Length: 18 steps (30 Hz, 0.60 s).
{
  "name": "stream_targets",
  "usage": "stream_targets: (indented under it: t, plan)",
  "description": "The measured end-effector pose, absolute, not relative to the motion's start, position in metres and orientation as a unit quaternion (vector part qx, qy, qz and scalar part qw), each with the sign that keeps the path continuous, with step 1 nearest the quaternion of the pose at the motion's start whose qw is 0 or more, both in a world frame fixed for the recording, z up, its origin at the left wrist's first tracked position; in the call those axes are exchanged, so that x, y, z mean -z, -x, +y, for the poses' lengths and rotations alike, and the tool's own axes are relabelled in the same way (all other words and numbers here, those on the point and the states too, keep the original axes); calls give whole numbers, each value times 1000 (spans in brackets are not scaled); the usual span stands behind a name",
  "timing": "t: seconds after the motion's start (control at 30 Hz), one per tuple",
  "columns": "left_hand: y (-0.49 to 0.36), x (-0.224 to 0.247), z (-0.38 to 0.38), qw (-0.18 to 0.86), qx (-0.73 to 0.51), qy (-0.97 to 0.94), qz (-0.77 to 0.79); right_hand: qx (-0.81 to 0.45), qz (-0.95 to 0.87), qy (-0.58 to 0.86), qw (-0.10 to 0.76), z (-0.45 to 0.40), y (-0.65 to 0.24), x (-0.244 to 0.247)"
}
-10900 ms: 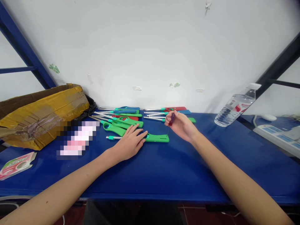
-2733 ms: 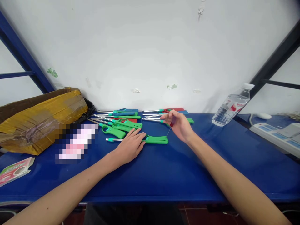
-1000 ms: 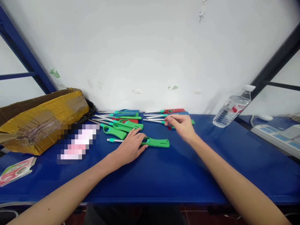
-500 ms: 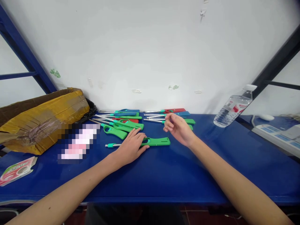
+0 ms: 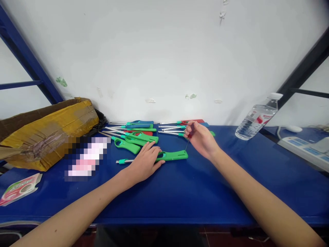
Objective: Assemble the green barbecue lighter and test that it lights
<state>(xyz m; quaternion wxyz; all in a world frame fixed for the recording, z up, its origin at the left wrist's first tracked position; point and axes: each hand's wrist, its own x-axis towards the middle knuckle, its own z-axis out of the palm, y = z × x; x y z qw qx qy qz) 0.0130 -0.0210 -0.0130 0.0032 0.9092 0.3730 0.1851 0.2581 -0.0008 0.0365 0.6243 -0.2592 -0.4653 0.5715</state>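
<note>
A green long-necked gas lighter [image 5: 176,155] lies flat on the blue table, its metal neck pointing left. My left hand [image 5: 147,158] is closed over its middle and presses it down. In my right hand [image 5: 202,137] is a small screwdriver [image 5: 190,135] with a dark red handle, pinched between the fingers. Its thin shaft slants down to the right end of the green lighter, where the tip meets the handle. Behind my left hand lies a pile of gas lighters [image 5: 128,145], green, blue and red. A second group [image 5: 171,129] is partly hidden behind my right hand.
A taped cardboard box [image 5: 51,137] stands at the left, with a torn printed card [image 5: 20,188] before it. Beside the box is a blurred-out patch. A water bottle [image 5: 258,118] leans at the right, near a white power strip [image 5: 304,151]. The wall rises behind the table.
My right hand has turned and shifted slightly right, so the screwdriver's red handle now shows and its shaft slants more. My left hand stays on the lighter. The view has shifted slightly.
</note>
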Motion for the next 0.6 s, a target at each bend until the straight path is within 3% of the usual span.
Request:
stream_targets:
  t: [0.17,0.6]
  plan:
    - [-14,11,-22,5,-185,-908,375,-560,-496,262,610,0,-260,-34]
    - [-20,11,-26,-7,-183,-907,380,-378,-607,390,580,-7,-253,-39]
